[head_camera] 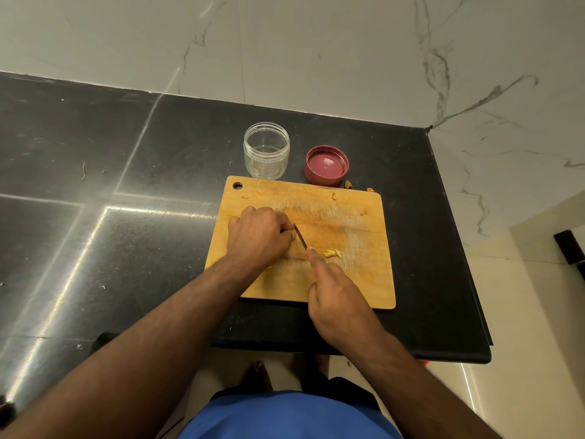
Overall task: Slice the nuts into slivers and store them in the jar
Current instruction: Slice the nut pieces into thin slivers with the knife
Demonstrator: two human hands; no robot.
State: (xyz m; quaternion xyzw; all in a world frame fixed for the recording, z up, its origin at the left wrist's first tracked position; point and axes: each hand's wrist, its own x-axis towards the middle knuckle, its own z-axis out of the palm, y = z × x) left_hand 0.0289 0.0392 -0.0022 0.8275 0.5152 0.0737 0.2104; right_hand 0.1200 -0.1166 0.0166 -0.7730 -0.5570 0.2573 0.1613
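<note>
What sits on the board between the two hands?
In the head view, the knife blade slants between the left hand and the right hand, over bare cutting board.

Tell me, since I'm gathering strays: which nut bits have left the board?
The two nut bits on the counter beyond the cutting board's far right edge, beside the red lid; the other pieces all lie on the board.

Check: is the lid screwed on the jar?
No, the red lid lies upturned on the counter beside the open jar.
</note>
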